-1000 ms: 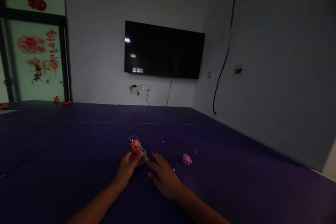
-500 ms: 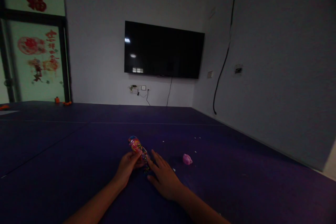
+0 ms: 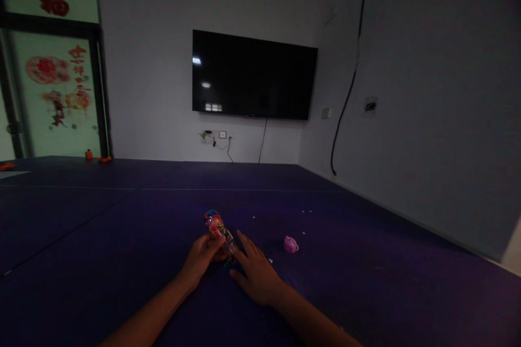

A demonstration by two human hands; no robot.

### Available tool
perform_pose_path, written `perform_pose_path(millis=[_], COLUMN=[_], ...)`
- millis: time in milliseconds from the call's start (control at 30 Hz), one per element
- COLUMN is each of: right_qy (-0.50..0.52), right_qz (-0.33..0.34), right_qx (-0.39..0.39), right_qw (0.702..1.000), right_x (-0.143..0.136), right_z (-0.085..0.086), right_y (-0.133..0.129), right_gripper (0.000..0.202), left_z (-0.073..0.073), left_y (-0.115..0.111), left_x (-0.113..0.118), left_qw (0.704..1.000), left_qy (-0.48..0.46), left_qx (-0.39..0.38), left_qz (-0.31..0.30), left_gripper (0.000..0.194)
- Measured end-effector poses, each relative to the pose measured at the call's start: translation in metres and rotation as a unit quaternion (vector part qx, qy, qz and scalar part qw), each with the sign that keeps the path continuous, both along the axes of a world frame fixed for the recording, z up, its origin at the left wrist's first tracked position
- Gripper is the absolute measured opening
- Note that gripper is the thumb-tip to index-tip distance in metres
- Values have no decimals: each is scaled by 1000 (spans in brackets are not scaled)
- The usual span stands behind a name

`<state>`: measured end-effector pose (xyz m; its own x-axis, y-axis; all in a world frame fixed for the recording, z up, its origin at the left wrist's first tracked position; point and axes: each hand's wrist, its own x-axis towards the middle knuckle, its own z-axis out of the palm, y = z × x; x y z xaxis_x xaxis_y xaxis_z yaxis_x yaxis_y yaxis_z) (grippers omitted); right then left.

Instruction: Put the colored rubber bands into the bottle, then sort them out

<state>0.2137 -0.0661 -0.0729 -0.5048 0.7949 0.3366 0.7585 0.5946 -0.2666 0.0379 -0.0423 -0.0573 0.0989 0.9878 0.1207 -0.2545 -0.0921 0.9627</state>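
A clear, multicoloured tube-like item point(image 3: 215, 223) with a blue top end leans up and to the left over the purple surface. My left hand point(image 3: 202, 256) is closed round its middle, thumb on top. Beside its lower right end is my right hand point(image 3: 255, 271), fingers spread, with the fingertips at the item; whether they press on it is hard to tell. The lower end is partly hidden by the hands. To the right of my right hand lies a small pink object point(image 3: 290, 244) with a little loop on its side.
Small white bits point(image 3: 271, 261) are scattered on the purple surface point(image 3: 163, 211). Orange objects point(image 3: 89, 155) stand at the far left by a glass door. A black television point(image 3: 252, 76) hangs on the far wall, and a dark cable point(image 3: 345, 103) runs down the right wall.
The colourful item and my left hand have shifted slightly to the right. My right hand has hardly moved, and the pink object lies where it was.
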Motion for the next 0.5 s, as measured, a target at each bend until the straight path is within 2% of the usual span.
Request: perform_pose_path(millis=[333, 500], right_qy=[31, 114], right_qz=[-18, -32], right_qx=[-14, 6], right_qw=[999, 993], right_x=[-2, -1], right_z=[5, 8], right_y=[-5, -4], right_gripper=[49, 31], left_z=[-6, -8], left_y=[5, 9], left_x=[0, -1], left_qw=[997, 994], left_qy=[25, 15], left_qx=[24, 23], left_qz=[65, 103], left_gripper=[45, 46])
